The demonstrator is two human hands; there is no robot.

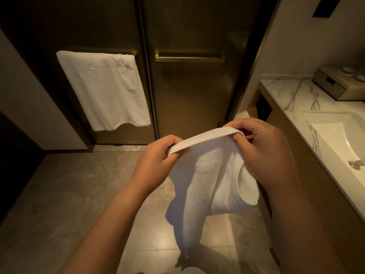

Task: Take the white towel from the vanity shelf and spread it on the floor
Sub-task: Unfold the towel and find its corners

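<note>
Pinches with the left hand (158, 155), thumb over curled fingers, the left end of the folded top hem of the soft white terry towel (209, 175); pinches the other end of that hem with the right hand (262, 149), fingers curled round it. Holds the hem stretched as a band between the two hands, in the air, with the rest hanging in thick folds, a rolled fold bulging under the right wrist and the lowest tip dangling over the glossy grey-beige tiled floor (69, 194). Leaves open tile to the left and ahead, up to the bronze-framed tinted glass doors (193, 95) with a brass bar handle (189, 57). Shows a second white towel (102, 88) draped over the left door's rail, lower edge clear of the floor. Meets on the right, close beside the right forearm, the straight edge of a white marble-veined vanity top (286, 91) with a white rectangular sunken basin (335, 139) and, further back, a tan box (339, 84).
</note>
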